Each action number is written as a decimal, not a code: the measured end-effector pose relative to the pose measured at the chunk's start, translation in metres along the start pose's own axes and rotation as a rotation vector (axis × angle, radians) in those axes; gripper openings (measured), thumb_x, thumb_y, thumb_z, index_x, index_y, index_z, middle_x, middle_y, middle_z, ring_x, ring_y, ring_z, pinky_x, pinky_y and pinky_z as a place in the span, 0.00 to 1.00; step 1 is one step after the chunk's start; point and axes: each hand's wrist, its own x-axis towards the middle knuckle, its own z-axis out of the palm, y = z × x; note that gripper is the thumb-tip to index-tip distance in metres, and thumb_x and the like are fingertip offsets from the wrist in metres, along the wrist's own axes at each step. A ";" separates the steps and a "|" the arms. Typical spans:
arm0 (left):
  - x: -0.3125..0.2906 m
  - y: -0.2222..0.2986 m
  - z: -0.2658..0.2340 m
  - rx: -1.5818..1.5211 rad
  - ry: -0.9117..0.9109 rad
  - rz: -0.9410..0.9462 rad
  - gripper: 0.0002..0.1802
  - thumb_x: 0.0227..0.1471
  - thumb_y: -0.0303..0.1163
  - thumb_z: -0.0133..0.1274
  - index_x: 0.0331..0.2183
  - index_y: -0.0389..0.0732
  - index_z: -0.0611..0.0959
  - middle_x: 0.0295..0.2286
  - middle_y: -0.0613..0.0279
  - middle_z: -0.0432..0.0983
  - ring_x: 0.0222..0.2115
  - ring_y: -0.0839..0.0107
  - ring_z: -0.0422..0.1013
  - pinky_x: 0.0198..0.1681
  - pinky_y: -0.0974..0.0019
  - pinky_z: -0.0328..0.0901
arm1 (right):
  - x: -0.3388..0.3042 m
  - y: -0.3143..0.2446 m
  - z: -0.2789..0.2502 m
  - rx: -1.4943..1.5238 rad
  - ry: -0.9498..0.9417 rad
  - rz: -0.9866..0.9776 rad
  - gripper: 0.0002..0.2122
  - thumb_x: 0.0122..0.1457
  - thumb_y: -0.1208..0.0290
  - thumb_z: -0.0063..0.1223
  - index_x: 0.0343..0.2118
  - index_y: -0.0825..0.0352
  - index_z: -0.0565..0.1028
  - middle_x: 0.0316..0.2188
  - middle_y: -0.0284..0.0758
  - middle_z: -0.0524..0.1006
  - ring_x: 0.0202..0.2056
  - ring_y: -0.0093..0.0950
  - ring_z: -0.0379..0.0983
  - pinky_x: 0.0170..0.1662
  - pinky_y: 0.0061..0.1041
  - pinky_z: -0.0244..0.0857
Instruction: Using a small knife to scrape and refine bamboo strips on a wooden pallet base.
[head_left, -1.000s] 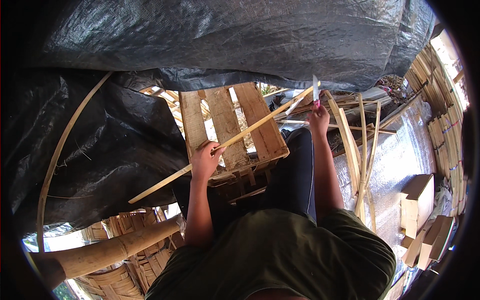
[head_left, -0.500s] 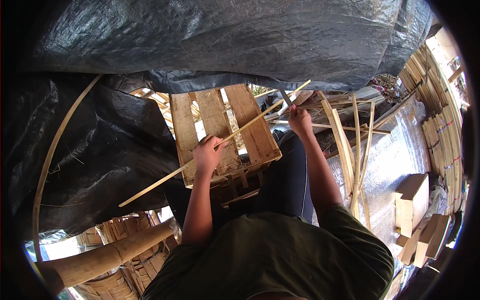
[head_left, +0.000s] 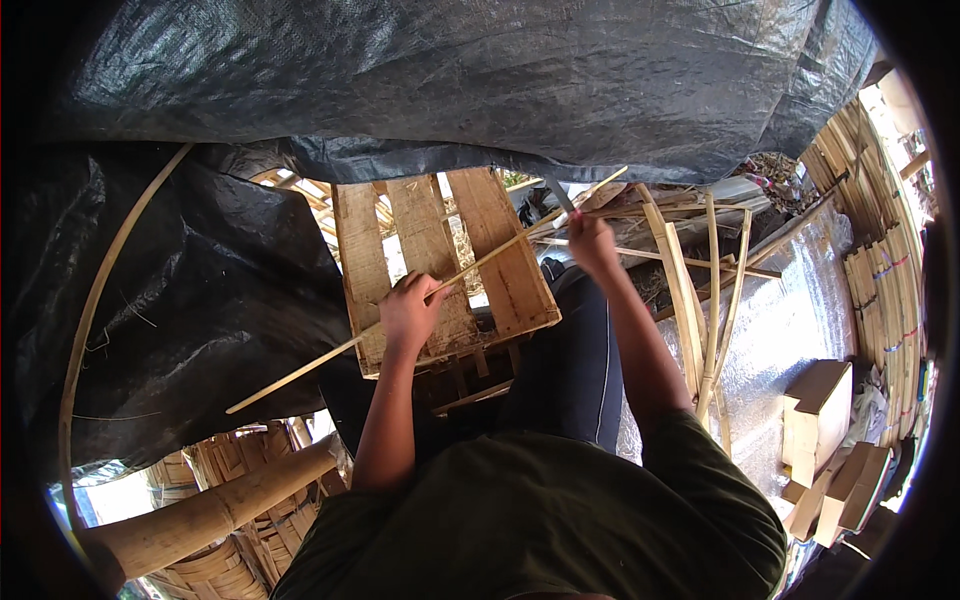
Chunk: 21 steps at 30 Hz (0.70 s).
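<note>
My left hand (head_left: 409, 312) is closed round a long, thin bamboo strip (head_left: 500, 246), which slants from the lower left up to the far right. Under it stands a slatted wooden crate (head_left: 510, 285) between my knees. In my right hand (head_left: 591, 243) is a knife (head_left: 560, 195), its grey blade pointing away from me and to the left. The blade lies at or very close to the strip near its far end; contact cannot be made out. Most of the knife's handle is hidden in my fist.
A dark tarp (head_left: 480, 85) hangs across the far side, with more black sheeting (head_left: 190, 300) at left. Split bamboo pieces (head_left: 685, 300) lean at right beside a silvery sheet (head_left: 780, 320). Cardboard boxes (head_left: 818, 420) and bundled strips (head_left: 885, 290) stand farther right. A thick bamboo pole (head_left: 220, 505) crosses lower left.
My right hand has moved slightly left and nearer to me with the knife, along the strip. My left hand keeps its grip, and the strip has shifted only a little.
</note>
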 end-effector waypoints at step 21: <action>0.001 0.003 -0.001 -0.012 -0.019 -0.007 0.13 0.47 0.39 0.66 0.24 0.43 0.79 0.25 0.66 0.77 0.24 0.63 0.76 0.25 0.63 0.67 | 0.023 -0.001 -0.003 -0.121 -0.089 0.018 0.21 0.64 0.57 0.45 0.29 0.73 0.79 0.23 0.56 0.77 0.32 0.54 0.76 0.37 0.48 0.70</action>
